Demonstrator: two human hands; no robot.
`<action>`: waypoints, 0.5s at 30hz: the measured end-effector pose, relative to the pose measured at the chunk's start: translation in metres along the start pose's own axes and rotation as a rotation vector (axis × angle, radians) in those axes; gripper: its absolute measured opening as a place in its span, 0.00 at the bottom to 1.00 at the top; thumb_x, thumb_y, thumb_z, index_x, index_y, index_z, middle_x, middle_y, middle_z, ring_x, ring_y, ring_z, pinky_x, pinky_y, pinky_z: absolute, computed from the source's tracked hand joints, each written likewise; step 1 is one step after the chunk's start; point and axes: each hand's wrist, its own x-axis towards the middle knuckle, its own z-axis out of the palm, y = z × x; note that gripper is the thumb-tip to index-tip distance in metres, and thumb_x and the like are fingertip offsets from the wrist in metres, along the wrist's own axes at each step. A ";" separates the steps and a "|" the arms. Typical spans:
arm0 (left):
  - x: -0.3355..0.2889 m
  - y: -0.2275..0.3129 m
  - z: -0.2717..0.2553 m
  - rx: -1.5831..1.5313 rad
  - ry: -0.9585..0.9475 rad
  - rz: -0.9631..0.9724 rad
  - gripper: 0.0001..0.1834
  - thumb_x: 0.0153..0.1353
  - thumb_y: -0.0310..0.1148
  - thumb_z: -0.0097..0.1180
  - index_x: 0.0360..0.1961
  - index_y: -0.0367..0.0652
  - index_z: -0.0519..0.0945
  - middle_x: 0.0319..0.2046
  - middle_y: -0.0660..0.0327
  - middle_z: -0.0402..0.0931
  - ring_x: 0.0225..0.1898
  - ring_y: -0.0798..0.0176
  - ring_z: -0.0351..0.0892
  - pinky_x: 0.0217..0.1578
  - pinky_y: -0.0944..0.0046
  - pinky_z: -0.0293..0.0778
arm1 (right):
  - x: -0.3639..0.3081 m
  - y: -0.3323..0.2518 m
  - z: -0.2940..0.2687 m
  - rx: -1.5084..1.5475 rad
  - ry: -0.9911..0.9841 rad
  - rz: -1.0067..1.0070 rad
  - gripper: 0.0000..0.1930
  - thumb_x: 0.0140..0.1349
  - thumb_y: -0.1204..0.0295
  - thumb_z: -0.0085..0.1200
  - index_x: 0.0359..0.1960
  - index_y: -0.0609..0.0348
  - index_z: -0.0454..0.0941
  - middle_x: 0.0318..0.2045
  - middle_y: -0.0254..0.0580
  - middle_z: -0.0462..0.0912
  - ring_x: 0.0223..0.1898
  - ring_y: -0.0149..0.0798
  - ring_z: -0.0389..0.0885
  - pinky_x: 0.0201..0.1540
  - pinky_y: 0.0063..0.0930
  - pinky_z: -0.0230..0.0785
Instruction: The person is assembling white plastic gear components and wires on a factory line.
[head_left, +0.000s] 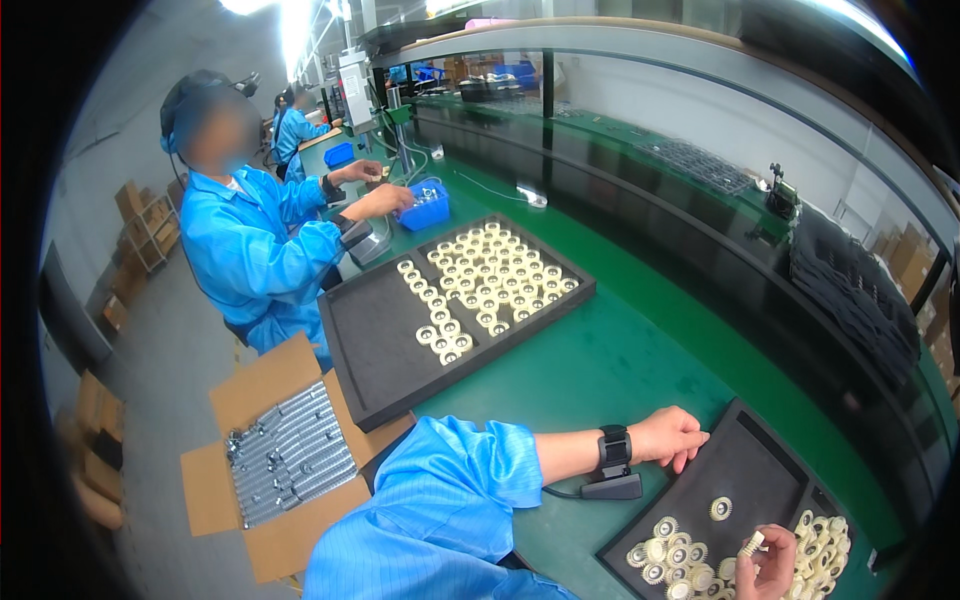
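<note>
Head view shows the right hand [772, 568] pinching a cream gear [754, 543] over the near part of the black tray [738, 462]; the left hand [668, 437] curls by its left rim, grip unclear. Single-piece handling seems underway; the next move likely calls for a light pinch.

On your table [480, 395], the near tray [735, 455] sits lower right in the frame, gears [675, 560] along its lower part, your right hand [770, 570] over it, your left hand [672, 437] at its upper-left edge. Mid-frame lies a second tray [375, 345]; behind it, a bin [432, 212]; lower left, a carton [222, 507].
</note>
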 end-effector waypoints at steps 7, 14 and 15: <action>-0.001 0.003 0.000 0.013 0.006 -0.002 0.20 0.67 0.43 0.49 0.20 0.42 0.76 0.12 0.64 0.76 0.09 0.77 0.62 0.12 0.74 0.57 | 0.001 0.003 0.001 -0.002 0.001 -0.025 0.19 0.58 0.82 0.57 0.52 0.59 0.72 0.47 0.34 0.74 0.40 0.25 0.72 0.43 0.18 0.66; 0.002 -0.003 0.003 -0.015 0.006 0.011 0.20 0.67 0.42 0.49 0.20 0.43 0.75 0.12 0.63 0.76 0.09 0.76 0.63 0.12 0.73 0.57 | -0.001 0.003 -0.002 -0.085 -0.003 -0.054 0.19 0.59 0.80 0.57 0.52 0.60 0.72 0.46 0.35 0.74 0.41 0.27 0.72 0.44 0.20 0.66; 0.002 -0.003 0.003 -0.014 0.019 0.013 0.20 0.67 0.42 0.49 0.20 0.43 0.75 0.12 0.63 0.76 0.09 0.76 0.63 0.12 0.73 0.57 | -0.003 0.001 -0.001 -0.044 0.005 -0.024 0.19 0.59 0.80 0.57 0.53 0.60 0.72 0.46 0.36 0.74 0.42 0.28 0.73 0.45 0.21 0.66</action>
